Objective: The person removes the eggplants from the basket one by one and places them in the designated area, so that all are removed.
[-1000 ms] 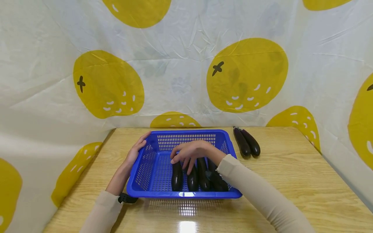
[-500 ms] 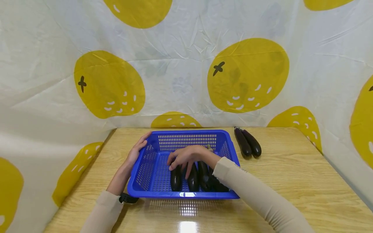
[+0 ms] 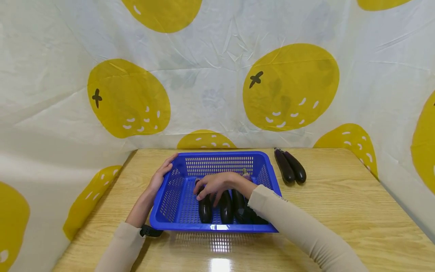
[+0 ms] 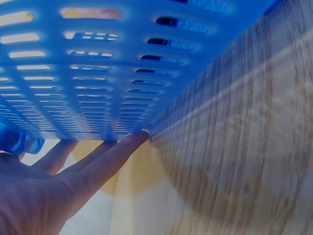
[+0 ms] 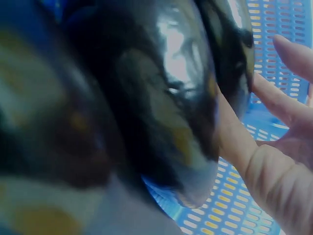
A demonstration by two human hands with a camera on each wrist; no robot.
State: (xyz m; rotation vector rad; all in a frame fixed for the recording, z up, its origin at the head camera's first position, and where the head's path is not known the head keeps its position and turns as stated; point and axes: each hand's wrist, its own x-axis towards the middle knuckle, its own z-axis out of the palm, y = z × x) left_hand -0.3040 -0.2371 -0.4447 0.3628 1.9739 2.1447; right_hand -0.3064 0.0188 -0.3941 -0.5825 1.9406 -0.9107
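Note:
Several dark, glossy eggplants lie side by side in a blue perforated plastic basket [image 3: 221,153]. My left hand [image 3: 159,178] holds the basket's left side, thumb at the rim; in the left wrist view its fingers [image 4: 100,164] reach along the outer wall. Over the basket, my right hand [image 3: 216,184] grips the leftmost eggplant [image 3: 205,212], thumb and fingers on either side of its upper part. Another eggplant [image 3: 226,209] lies just right of it. My right forearm covers part of those farther right. The right wrist view shows glossy eggplants [image 5: 171,112] close beside my fingers [image 5: 232,127].
Two more eggplants [image 3: 284,168] lie together on the wooden table [image 3: 340,192], right of the basket near the back edge. A white cloth [image 3: 210,83] printed with yellow fruit hangs behind the table. A black band [image 3: 151,231] circles my left wrist.
The right hand has shifted slightly left and lower in the basket, and the leftmost eggplant has moved a little left with it. The left hand has stayed on the basket's side.

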